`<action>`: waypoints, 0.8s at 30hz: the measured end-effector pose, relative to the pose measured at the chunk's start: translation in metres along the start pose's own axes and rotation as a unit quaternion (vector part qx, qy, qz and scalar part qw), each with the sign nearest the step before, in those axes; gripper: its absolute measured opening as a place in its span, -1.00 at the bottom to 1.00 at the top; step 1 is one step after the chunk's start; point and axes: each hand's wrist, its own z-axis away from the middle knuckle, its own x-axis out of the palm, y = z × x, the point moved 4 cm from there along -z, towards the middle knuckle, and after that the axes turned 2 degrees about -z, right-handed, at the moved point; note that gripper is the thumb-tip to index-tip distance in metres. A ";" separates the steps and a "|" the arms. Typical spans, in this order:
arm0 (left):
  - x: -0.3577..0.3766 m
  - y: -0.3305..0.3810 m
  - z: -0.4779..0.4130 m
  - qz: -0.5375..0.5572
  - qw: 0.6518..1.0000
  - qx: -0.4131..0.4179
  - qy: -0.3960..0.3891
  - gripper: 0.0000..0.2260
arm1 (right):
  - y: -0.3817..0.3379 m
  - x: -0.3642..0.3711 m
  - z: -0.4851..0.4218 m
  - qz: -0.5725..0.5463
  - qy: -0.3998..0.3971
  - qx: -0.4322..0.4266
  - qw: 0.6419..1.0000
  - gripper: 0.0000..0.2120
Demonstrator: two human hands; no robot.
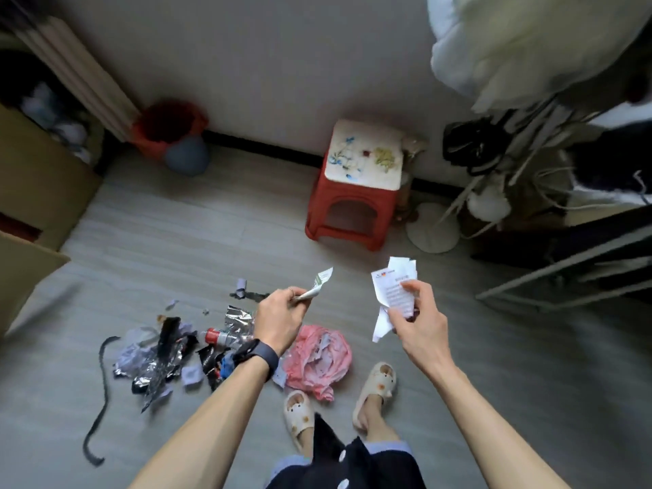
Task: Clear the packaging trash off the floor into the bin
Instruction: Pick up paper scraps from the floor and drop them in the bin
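My left hand pinches a small folded paper scrap held above the floor. In my right hand I grip a bundle of white printed papers. Below my left wrist lies a heap of packaging trash: silver foil, black plastic strips, a small bottle with a red label, torn paper bits. A crumpled pink plastic bag lies by my feet. A red bin stands against the far wall at the left, well away from both hands.
A red plastic stool with a floral cushion stands by the wall ahead. Cardboard boxes line the left side. A rack with hanging clothes and a black bag fills the right. A blue ball sits beside the bin. A long black strip lies at left.
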 end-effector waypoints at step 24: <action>0.355 0.469 0.416 -0.128 0.842 0.467 -0.240 -0.90 | 0.332 -0.482 0.429 -0.132 0.412 0.210 0.877 -0.70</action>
